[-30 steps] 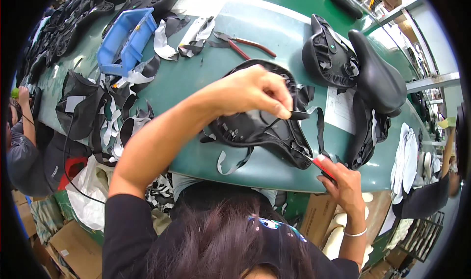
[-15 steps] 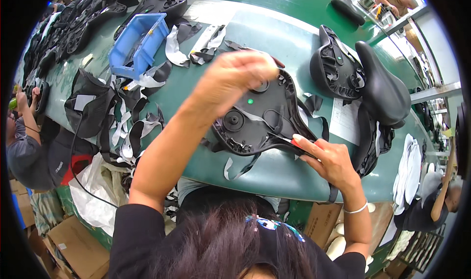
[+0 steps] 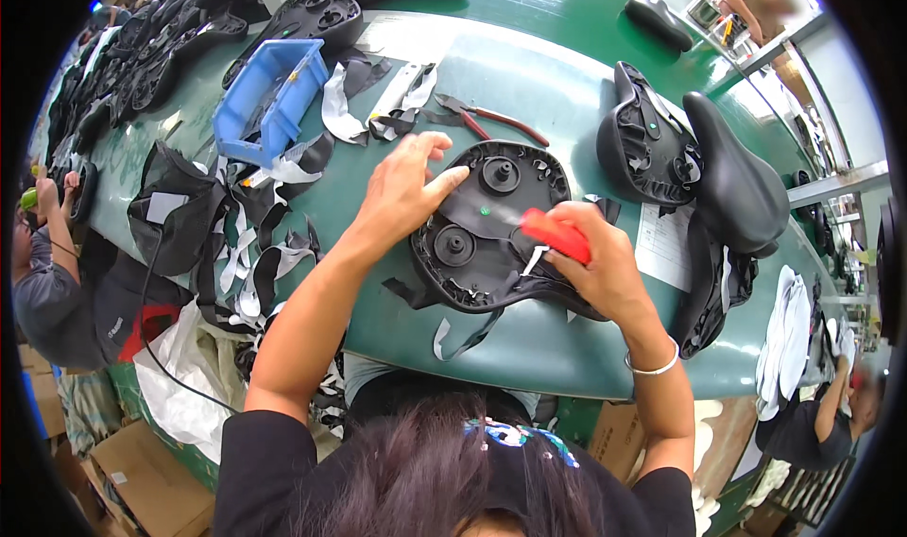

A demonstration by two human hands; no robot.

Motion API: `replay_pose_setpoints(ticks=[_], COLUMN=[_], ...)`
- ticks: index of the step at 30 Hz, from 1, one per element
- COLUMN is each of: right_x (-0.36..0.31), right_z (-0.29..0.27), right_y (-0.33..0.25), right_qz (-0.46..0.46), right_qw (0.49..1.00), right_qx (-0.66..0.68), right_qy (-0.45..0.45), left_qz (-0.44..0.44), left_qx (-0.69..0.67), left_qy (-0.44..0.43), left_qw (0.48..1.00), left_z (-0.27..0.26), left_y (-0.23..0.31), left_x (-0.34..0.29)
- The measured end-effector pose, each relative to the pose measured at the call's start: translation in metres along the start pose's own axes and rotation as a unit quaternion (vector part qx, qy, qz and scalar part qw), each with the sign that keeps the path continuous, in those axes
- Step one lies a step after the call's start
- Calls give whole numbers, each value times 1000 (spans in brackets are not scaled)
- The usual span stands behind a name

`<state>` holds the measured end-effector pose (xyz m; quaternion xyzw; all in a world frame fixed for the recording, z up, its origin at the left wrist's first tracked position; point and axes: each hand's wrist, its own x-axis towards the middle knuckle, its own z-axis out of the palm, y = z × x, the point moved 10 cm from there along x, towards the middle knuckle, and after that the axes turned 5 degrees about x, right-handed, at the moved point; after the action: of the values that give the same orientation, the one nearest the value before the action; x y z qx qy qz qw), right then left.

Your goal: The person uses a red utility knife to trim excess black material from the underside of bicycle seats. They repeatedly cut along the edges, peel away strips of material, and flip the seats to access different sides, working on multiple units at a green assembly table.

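An upturned black bicycle saddle (image 3: pixel 484 189) lies on the green table in front of me, its hollow underside facing up, with two round bosses and a small green dot. My left hand (image 3: pixel 404 189) rests at the saddle's left rim, open, fingers apart and holding nothing, thumb over the edge. In my right hand (image 3: pixel 595 258) is a red-handled tool (image 3: pixel 557 235), pointing left over the saddle. Its tip is blurred. A pale strip (image 3: pixel 535 258) sticks up from the saddle beside that hand. Red-handled pliers (image 3: pixel 491 121) lie just beyond the saddle.
A blue bin (image 3: pixel 269 102) and black-and-white fabric scraps (image 3: pixel 250 263) are on the left. More saddles (image 3: pixel 647 145) stand at the right, near a paper sheet (image 3: pixel 663 244). Many saddles (image 3: pixel 161 55) crowd the far left. Other people (image 3: pixel 57 291) work at the sides.
My left hand has come down and left from above the saddle, opening at its rim. The right hand has raised the red-handled tool and swung it over the saddle. The pliers are uncovered.
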<state>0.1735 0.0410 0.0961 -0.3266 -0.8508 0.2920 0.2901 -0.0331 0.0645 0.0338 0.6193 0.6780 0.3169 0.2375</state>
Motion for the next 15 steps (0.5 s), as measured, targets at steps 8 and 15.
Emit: replay_pose_setpoints(ticks=[8, 15], right_x=[-13, -50], right_z=[-14, -29], right_y=[0, -7], right_qz=[67, -5], right_qw=[994, 983], right_qx=[54, -151], right_qy=[71, -102], left_qz=[293, 323], left_qx=[94, 8], left_qy=[-174, -208], left_qw=[936, 923], left_z=[56, 53], left_y=[104, 97], left_x=[-32, -29])
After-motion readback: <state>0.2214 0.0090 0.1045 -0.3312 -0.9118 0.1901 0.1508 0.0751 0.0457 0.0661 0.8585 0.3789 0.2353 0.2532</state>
